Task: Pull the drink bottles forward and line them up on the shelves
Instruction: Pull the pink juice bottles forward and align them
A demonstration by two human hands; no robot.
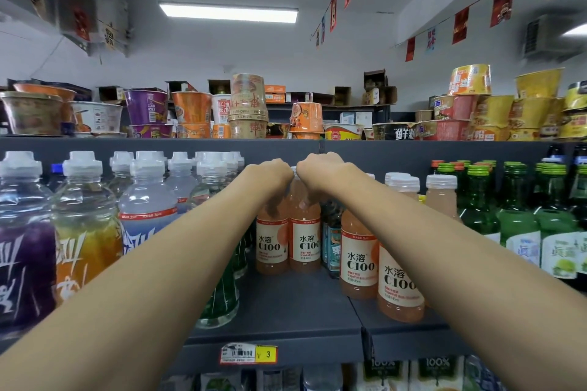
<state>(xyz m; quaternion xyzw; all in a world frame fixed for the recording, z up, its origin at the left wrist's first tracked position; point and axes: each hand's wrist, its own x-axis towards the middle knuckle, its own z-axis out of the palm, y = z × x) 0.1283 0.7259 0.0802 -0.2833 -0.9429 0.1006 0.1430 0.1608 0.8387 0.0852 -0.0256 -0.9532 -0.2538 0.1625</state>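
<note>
Two pink grapefruit C100 bottles stand upright side by side at the back of the dark grey shelf (279,305), labels facing forward, long axes vertical. The left hand (268,176) is closed over the top of the left C100 bottle (272,244), hiding its cap; the right hand (320,173) is closed around the neck of the right C100 bottle (305,243), whose white cap just shows between the two fists. Both forearms reach in from the near edge. Two more front C100 bottles (400,289) stand upright nearer the shelf lip to the right, partly behind the right forearm, with a blue-labelled bottle (333,247) between them and the held pair. Clear sports-drink bottles (146,216) with white caps fill the left, green glass bottles (521,222) the right. The shelf floor in front of the held pair is bare down to the yellow price tag (249,353). Instant noodle bowls (247,105) crowd the shelf above
</note>
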